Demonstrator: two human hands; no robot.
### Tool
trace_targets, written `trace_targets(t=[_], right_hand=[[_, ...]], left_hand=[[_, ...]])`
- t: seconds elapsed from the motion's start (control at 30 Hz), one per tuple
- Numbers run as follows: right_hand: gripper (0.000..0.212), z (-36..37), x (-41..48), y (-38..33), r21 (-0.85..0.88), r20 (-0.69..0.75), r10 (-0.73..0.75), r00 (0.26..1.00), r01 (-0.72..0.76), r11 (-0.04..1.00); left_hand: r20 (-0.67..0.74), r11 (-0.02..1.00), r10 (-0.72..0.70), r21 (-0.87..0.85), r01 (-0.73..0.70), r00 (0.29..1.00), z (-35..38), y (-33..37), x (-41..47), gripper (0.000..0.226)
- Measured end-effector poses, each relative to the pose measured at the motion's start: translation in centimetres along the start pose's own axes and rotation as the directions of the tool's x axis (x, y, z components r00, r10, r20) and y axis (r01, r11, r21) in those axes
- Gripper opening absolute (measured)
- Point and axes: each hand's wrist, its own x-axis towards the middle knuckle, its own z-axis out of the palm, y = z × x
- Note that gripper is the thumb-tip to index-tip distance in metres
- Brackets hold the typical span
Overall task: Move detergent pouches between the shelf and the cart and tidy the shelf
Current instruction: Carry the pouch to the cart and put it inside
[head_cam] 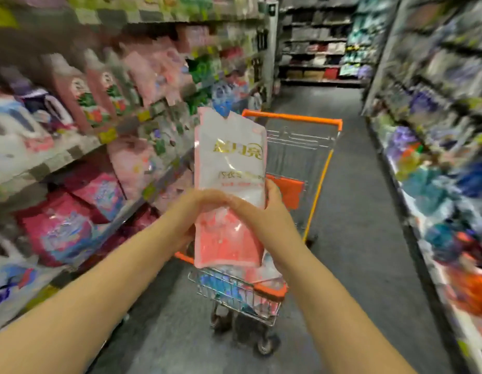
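Holding pouch [231, 155] upright, left hand [196, 210], right hand [264, 214], above cart [291, 117]

— Where's the cart [292, 120]?
— Ahead in the aisle [350, 211], between the left shelf [45, 163] and the right shelf [450, 109].
— And the pouch [230, 168]?
— Upright over the cart's near end, left hand [204, 205] on its left edge, right hand [264, 211] on its right. More pouches [229, 286] lie in the cart.

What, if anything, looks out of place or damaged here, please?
Nothing looks spilled or damaged. The left hand and right hand hold a pouch upright over the cart; low-shelf pouches lean unevenly, though blur hides detail.
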Motion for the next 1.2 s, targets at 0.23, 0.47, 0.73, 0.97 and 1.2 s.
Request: trace_targets(t=[0.23,0.47,0.73,0.97,1.2], right_hand=[[0.079,-5.4,12.6,8.7,0.023,-0.257,0.213,0.943,-0.214,0.976],[0.068,-4.4,20.6,21.0,0.139,-0.350,0.574,0.740,-0.565,0.813],[0.020,-3.8,21.0,32.4,0.301,-0.351,0.810,0.470,-0.762,0.573],[0.036,-3.9,21.2,35.3,0.251,-0.436,0.805,0.403,-0.805,0.538],[0.047,-3.6,21.2,35.6,0.247,-0.402,0.823,0.400,-0.818,0.519]], left_hand=[[0.252,0.976,-0.216,0.055,0.209,0.943,5.6,-5.6,16.0,0.014],[0.214,0.816,-0.577,0.097,0.570,0.789,4.5,-16.2,28.6,0.026],[0.068,0.639,-0.764,0.212,0.739,0.642,2.7,-30.5,31.7,0.019],[0.053,0.666,-0.744,0.153,0.730,0.667,3.5,-34.0,32.2,0.044],[0.026,0.676,-0.712,0.295,0.676,0.701,3.2,-32.8,32.8,0.045]])
